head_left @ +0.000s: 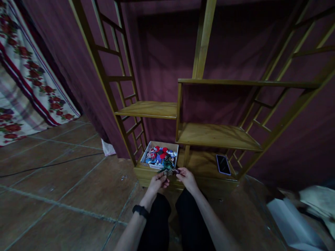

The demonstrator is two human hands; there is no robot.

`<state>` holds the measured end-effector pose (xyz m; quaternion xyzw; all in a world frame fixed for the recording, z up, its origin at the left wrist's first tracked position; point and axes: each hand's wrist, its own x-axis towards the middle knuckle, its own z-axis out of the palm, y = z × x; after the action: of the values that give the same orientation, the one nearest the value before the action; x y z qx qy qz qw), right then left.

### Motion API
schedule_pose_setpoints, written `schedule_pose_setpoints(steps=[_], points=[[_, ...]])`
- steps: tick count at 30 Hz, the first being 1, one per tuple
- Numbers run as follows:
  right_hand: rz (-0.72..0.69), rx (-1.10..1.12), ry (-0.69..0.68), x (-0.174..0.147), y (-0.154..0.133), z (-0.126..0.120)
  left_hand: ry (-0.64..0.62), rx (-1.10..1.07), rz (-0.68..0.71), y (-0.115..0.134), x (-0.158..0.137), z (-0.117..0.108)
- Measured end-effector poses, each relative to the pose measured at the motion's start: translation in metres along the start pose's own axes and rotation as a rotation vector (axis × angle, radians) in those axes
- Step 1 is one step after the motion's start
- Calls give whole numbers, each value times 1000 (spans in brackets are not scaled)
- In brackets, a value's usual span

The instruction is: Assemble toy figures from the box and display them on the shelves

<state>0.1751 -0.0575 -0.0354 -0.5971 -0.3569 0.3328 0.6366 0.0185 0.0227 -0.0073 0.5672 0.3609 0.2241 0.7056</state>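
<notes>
Dark glossy bundle (170, 171): green and brown, held between both hands at the box's near edge.
Left hand (159, 181): fingers curled, pinching the bundle's left end.
Right hand (186, 176): thumb and fingers closed on its right end.
Box (155, 166): white, shallow, filled with multicoloured small pieces (160, 153).
Phone (223, 164): right, on the wooden shelf (200, 161).

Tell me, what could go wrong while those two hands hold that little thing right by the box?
The small dark-and-green piece is pinched in the left fingers and right fingers; it might slip and drop.
It could also snag on the small colourful pieces crowding the box.
The phone lies near the bottom shelf's front edge, so a bump might knock it off.
</notes>
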Motion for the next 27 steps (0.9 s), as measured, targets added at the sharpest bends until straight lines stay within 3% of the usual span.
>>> schedule_pose_setpoints(steps=[8, 21, 27], points=[[-33, -76, 43, -2, 0, 1, -21, -160, -95, 1, -1, 0], [-40, -101, 18, 2, 3, -1, -11, -209, -162, -6, 7, -5], [-2, -33, 6, 6, 5, 0, 9, -221, -110, -8, 8, -5]])
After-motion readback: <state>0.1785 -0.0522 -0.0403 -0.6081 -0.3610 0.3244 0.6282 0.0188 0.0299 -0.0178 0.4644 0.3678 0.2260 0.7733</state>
